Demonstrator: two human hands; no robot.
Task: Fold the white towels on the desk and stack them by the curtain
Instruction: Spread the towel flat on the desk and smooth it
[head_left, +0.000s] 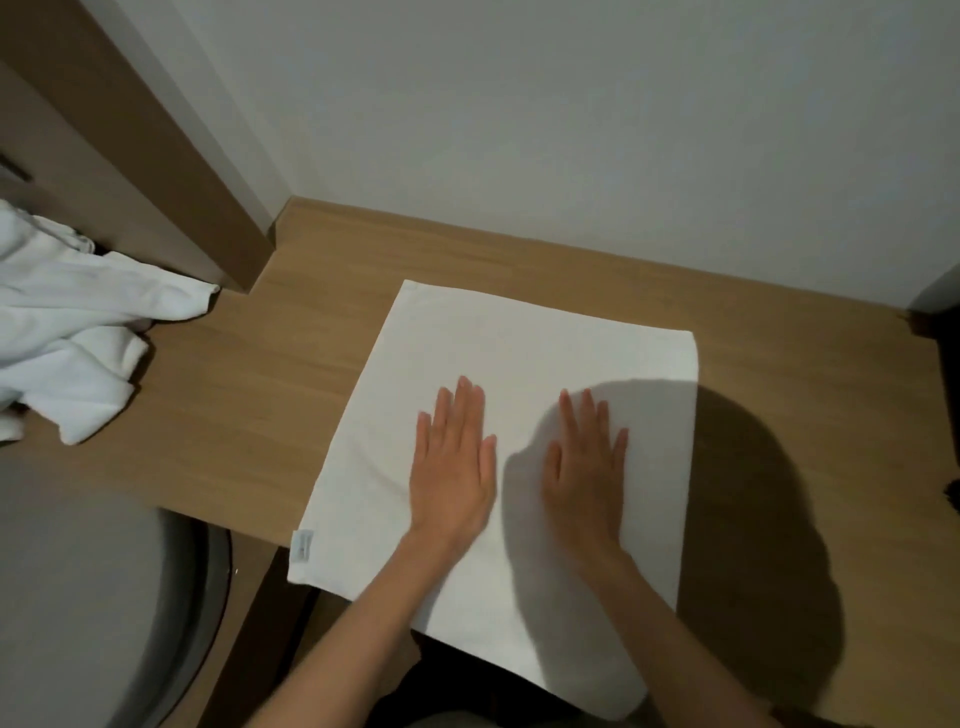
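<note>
Here I see the towel (519, 364) spread on the wooden surface (249, 415), both hands flat on it, left hand (452, 467) and right hand (587, 478), fingers straight; crumpled towels (67, 332) lie far left.

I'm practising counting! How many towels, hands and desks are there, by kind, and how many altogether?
Flat towel: 1
Towel heap: 1 (how many towels are in it, I cannot tell)
Hands: 2, the left hand and the right hand, both flat on the towel
Desk: 1
Total: 5
</note>
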